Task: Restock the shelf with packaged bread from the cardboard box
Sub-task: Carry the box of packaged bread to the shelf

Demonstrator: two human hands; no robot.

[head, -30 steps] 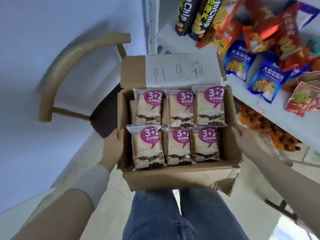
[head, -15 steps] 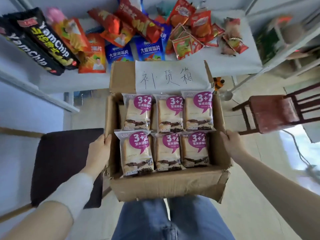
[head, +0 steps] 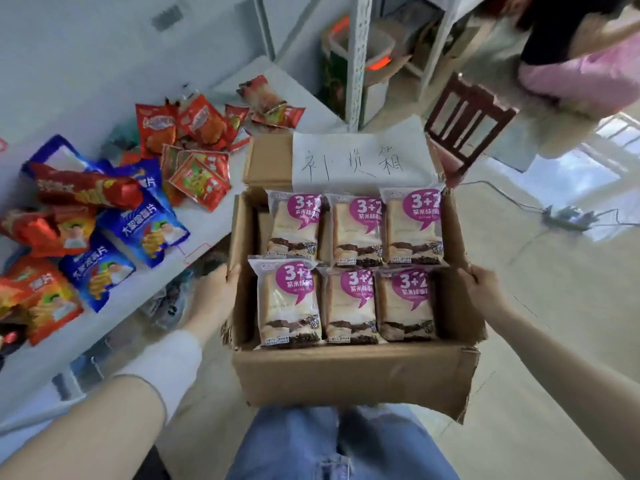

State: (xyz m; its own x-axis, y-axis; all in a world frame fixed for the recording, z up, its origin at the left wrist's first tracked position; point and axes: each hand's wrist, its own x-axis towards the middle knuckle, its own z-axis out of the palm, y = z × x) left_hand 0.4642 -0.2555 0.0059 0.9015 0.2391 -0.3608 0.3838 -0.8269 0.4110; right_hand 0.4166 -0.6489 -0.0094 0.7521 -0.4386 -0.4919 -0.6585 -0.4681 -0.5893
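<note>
I carry an open cardboard box (head: 353,375) in front of my legs. Its back flap bears a white paper with handwriting. Several packaged breads (head: 287,303) with purple labels lie flat inside in two rows. My left hand (head: 216,292) grips the box's left wall, thumb over the rim. My right hand (head: 483,292) grips the right wall the same way. The white shelf (head: 214,223) runs along my left, level with the box.
Blue and red snack bags (head: 145,230) cover the shelf's left part. A perforated metal shelf post (head: 358,57) stands behind the box. A dark wooden chair (head: 467,123) and a power strip (head: 568,220) with cords sit on the floor to the right. A person in pink (head: 585,71) is top right.
I have turned to the right with the box, so the shelf and snack bags slid from ahead to my left. Both hands keep the same grip on the box.
</note>
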